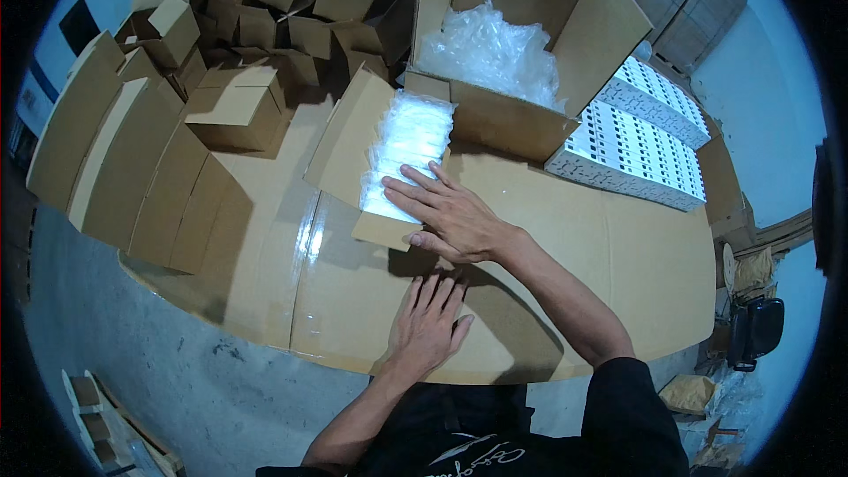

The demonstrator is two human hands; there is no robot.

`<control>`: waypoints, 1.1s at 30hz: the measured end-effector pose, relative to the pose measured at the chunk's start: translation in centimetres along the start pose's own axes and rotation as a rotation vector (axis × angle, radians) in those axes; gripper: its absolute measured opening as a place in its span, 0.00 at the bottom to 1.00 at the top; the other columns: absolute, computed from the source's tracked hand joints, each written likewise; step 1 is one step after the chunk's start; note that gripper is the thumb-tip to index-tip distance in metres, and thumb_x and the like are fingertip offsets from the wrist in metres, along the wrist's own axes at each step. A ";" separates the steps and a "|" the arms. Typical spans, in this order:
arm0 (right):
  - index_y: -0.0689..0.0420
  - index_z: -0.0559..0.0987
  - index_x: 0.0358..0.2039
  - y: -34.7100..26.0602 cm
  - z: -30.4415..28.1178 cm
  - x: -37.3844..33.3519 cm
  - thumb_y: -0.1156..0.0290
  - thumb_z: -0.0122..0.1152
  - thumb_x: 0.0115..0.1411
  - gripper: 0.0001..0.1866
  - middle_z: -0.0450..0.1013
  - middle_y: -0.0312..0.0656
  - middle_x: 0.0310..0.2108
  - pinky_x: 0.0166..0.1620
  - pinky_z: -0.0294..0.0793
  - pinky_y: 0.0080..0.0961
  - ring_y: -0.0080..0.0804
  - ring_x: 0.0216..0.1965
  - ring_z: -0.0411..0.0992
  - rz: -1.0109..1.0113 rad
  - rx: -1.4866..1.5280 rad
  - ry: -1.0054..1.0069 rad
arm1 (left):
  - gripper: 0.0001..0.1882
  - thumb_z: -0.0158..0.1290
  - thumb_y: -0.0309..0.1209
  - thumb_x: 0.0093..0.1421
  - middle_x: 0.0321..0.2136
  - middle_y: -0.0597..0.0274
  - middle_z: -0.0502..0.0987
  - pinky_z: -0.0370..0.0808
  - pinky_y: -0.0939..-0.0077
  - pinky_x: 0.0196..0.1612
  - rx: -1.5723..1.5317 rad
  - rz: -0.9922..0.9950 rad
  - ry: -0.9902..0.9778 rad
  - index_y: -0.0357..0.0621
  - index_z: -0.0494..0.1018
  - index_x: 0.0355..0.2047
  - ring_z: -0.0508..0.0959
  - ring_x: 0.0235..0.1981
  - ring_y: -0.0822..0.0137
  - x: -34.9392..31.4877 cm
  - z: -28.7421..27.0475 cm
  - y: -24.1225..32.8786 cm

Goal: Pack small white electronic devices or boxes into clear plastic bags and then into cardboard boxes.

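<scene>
Now R hand (458,219) atop wrapped pcs (402,137), L hand (430,325) nearby — both spread, empty — shirt (389,437) w/ script (503,457).

Tape (308,243) glares under cool light; corners are black.

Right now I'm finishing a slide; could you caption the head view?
Right hand spread over plastic-wrapped packets in an open cardboard box; left hand palm-down over the cardboard work surface.

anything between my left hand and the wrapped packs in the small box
Yes: the small carton's near wall and the right hand lie between the left hand and the wrapped packs. Nothing visible blocks the right hand; its fingers lie over the packs.
</scene>
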State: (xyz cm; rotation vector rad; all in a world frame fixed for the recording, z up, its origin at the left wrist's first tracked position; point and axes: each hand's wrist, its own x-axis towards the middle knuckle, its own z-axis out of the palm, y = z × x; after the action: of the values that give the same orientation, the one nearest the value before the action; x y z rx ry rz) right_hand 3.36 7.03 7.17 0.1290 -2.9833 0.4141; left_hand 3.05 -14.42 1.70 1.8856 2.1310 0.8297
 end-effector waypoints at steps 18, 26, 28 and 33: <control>0.63 0.60 0.70 -5.2 -0.2 -17.2 0.48 0.36 0.73 0.36 0.60 0.57 0.69 0.72 0.54 0.43 0.54 0.71 0.57 0.519 0.529 0.656 | 0.64 0.75 0.37 0.48 0.69 0.40 0.51 0.55 0.52 0.71 -0.383 -0.643 1.067 0.33 0.41 0.72 0.56 0.69 0.47 12.3 0.5 -2.6; 0.62 0.63 0.69 -7.4 -0.6 -19.6 0.49 0.41 0.73 0.34 0.65 0.55 0.67 0.68 0.60 0.41 0.51 0.66 0.64 0.591 0.574 0.718 | 0.53 0.73 0.36 0.52 0.63 0.43 0.62 0.62 0.55 0.67 -0.392 -0.474 1.106 0.31 0.51 0.68 0.66 0.63 0.51 11.2 2.5 -6.2; 0.61 0.64 0.69 -7.7 -0.3 -19.9 0.51 0.44 0.73 0.33 0.66 0.54 0.66 0.67 0.63 0.41 0.50 0.64 0.66 0.610 0.595 0.723 | 0.51 0.72 0.31 0.53 0.64 0.46 0.62 0.63 0.57 0.67 -0.524 -0.300 1.112 0.31 0.50 0.68 0.66 0.63 0.54 10.0 2.4 -7.2; 0.58 0.68 0.66 -8.5 1.0 -20.1 0.69 0.58 0.66 0.28 0.70 0.50 0.62 0.60 0.71 0.38 0.43 0.59 0.71 0.770 0.686 0.732 | 0.53 0.65 0.18 0.56 0.65 0.50 0.60 0.66 0.63 0.65 -0.861 -0.262 0.816 0.39 0.42 0.74 0.65 0.64 0.58 4.2 2.0 -7.9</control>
State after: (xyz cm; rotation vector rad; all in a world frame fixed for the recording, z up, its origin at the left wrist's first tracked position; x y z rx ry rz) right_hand 24.01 -0.06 5.70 -0.9104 -1.9561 1.2178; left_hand -3.55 -10.17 -3.10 0.8607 1.7479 2.2334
